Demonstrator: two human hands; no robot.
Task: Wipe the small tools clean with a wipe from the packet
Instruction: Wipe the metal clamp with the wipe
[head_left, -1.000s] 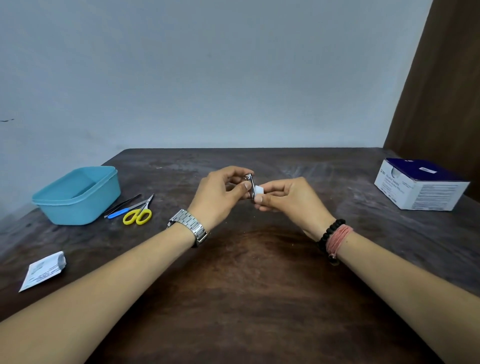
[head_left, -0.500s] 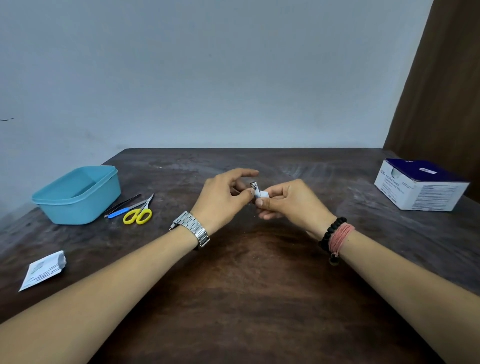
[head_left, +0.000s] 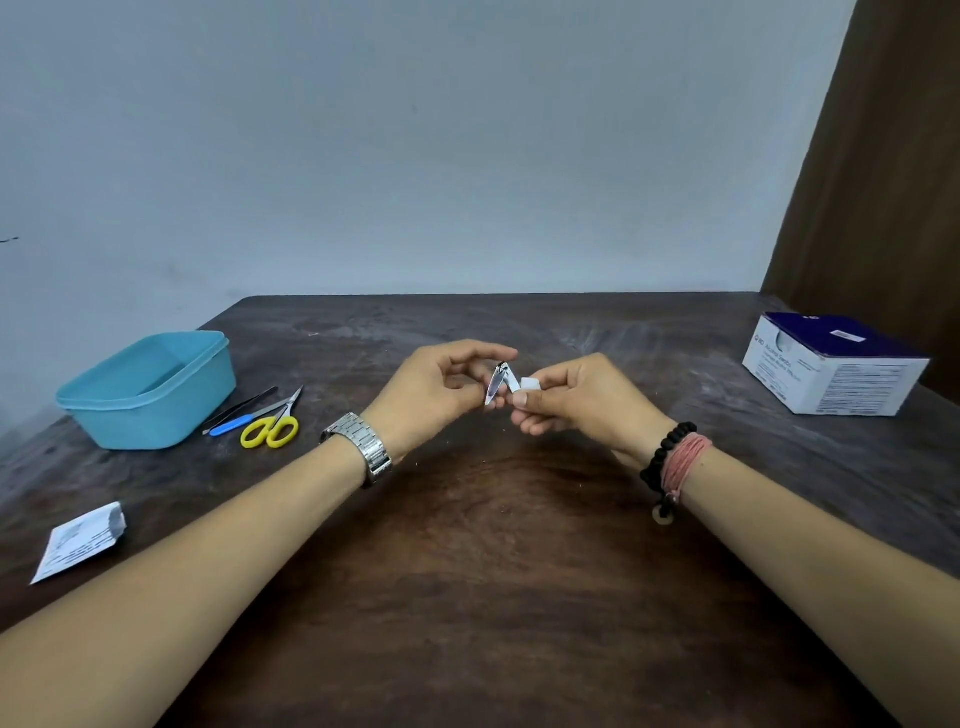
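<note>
A: What takes up the most room?
B: The dark wooden table (head_left: 467, 597). Everything else sits on it or is held over it.

A: And next, by size?
B: The blue tub (head_left: 148, 389), which serves as the landmark. Far to its right, at the table's edge, sits a white and navy box (head_left: 831, 371).

A: The hands?
B: To the right of the tub, above mid-table. The left hand (head_left: 431, 395) pinches a metal nail clipper (head_left: 497, 383) with curled fingers. The right hand (head_left: 576, 400) grips a small folded white wipe (head_left: 530, 384) against the clipper's lever.

A: Smaller items?
B: A torn white packet (head_left: 78, 540) lies in front of the tub. Just right of the tub are yellow-handled scissors (head_left: 272, 423), a blue-handled tool (head_left: 236, 421) and black tweezers (head_left: 241, 408), lying side by side.
</note>
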